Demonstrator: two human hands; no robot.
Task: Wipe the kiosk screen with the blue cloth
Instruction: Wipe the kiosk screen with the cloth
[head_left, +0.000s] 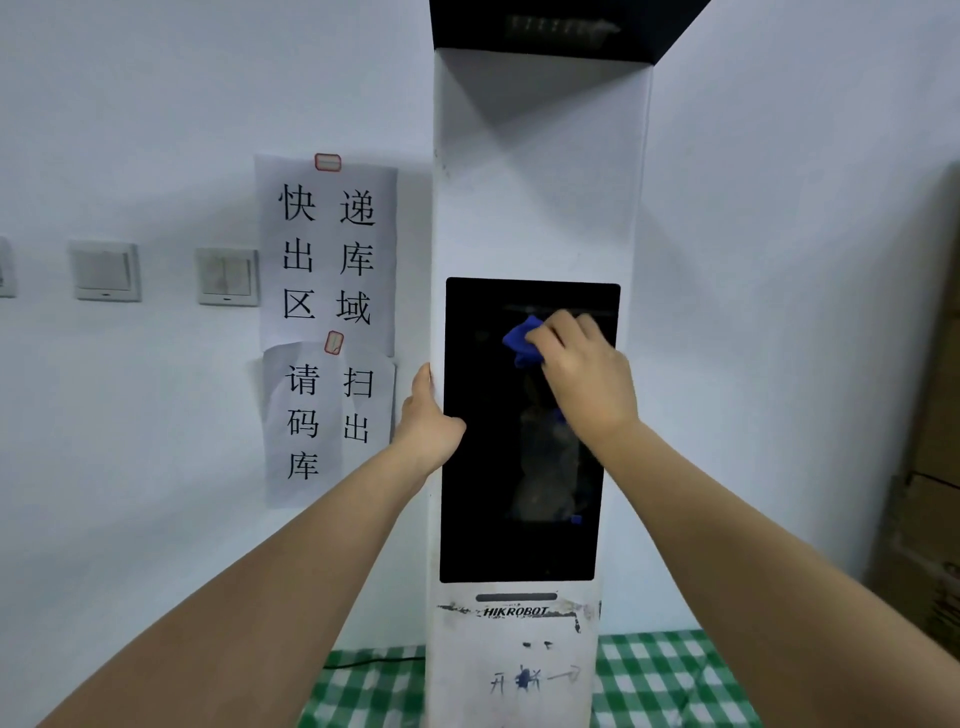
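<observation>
A tall white kiosk (535, 208) stands against the wall, with a dark, switched-off screen (483, 493) set in its front. My right hand (584, 371) presses a bunched blue cloth (522, 338) against the upper part of the screen; most of the cloth is hidden under my fingers. My left hand (426, 421) grips the kiosk's left edge beside the screen, thumb on the front face, fingers hidden behind the side.
Paper notices (327, 249) with large characters hang on the wall left of the kiosk, next to two light switches (106, 270). A green checked cloth (665, 675) covers the surface at the kiosk's foot. Brown cardboard boxes (924, 467) stand at the right edge.
</observation>
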